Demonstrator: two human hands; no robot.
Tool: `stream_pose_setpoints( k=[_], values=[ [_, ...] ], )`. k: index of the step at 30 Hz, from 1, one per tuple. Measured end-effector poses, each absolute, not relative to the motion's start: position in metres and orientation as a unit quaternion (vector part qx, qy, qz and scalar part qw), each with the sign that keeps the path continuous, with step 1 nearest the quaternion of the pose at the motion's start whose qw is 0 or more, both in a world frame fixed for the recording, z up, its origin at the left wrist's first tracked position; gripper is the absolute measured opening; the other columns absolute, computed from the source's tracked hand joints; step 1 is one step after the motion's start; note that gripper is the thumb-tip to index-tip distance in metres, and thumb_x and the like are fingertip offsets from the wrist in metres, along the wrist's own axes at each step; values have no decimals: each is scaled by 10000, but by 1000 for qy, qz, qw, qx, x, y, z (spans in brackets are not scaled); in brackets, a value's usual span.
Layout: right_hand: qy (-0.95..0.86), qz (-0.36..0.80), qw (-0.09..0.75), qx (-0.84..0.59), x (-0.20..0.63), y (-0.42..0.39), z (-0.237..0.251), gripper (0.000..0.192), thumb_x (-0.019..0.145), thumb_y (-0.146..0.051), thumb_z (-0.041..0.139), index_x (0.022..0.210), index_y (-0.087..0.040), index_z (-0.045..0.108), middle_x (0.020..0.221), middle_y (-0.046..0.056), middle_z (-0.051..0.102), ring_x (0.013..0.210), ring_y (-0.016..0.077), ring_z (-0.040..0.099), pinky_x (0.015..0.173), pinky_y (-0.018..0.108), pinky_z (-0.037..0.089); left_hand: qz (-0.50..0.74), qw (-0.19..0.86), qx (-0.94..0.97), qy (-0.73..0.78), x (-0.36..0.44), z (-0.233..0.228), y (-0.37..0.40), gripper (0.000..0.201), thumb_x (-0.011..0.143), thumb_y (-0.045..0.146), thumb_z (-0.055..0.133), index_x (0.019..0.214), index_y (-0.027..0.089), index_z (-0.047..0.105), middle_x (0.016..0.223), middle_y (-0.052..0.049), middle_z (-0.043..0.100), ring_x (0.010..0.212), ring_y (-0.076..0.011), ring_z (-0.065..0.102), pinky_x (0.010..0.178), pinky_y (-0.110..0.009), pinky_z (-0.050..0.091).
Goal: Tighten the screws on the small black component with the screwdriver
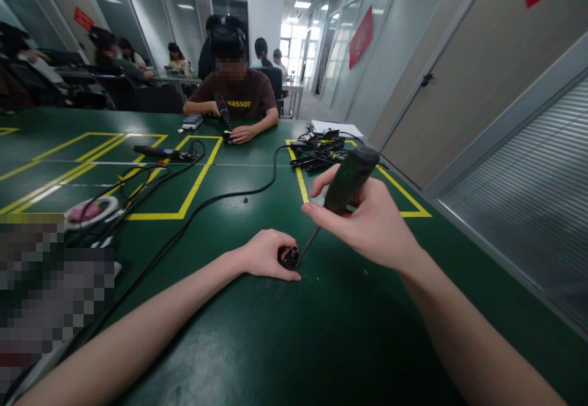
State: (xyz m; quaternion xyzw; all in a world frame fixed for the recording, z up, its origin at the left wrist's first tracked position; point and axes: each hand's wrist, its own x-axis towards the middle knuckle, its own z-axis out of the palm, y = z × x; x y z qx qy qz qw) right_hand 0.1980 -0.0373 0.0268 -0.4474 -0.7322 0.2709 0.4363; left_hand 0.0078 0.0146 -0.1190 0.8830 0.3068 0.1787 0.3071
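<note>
My right hand (367, 219) grips a dark electric screwdriver (348, 178), tilted, with its thin bit pointing down-left onto a small black round part (290, 258). My left hand (266, 254) rests on the green table (294, 332) and holds that small part between its fingers. The screwdriver's bit tip touches the part. A black cable (215, 201) runs from the screwdriver's top across the table to the left.
Yellow lines (190, 195) mark boxes on the table. A second screwdriver (158, 152) lies at the left, a round tape roll (89, 212) nearer me. Black parts and papers (319, 149) are piled far right. A person across the table (239, 97) holds another screwdriver.
</note>
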Motion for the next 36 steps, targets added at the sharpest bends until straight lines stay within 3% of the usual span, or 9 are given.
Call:
stream_pose_setpoints(
  k=[9,16,23,31,36],
  values=[
    [-732,286,441,-433,199,-37,26,222,687,-192,699,897,-200,625,672,-46,561,551,102,466,476,235,365,187,308,882,305,8,-118,13,346,707,453,871,759,177,668,704,32,658,635,-125,591,612,-227,398],
    [-735,279,439,-434,199,-36,26,208,752,-316,771,838,-193,628,660,-38,548,535,96,454,470,237,342,189,306,883,302,8,-119,14,301,710,396,862,764,182,658,744,27,656,672,-134,602,655,-239,434],
    [-729,260,451,-444,199,-34,23,191,776,-296,760,861,-188,627,659,-36,563,528,102,474,474,244,358,201,311,880,296,7,-122,16,262,730,388,829,815,180,695,817,-1,641,711,-149,604,682,-251,470],
    [-731,249,448,-451,200,-35,22,197,785,-303,765,872,-189,628,642,-42,551,522,107,468,478,254,364,238,350,860,286,7,-118,15,316,717,319,829,979,179,721,857,2,644,735,-150,588,705,-260,480],
    [-735,236,445,-453,200,-34,22,188,803,-298,760,878,-192,624,645,-43,551,532,110,483,499,257,370,229,450,805,311,5,-118,20,439,674,347,890,1025,158,706,788,27,644,680,-131,556,661,-252,460]
  ],
)
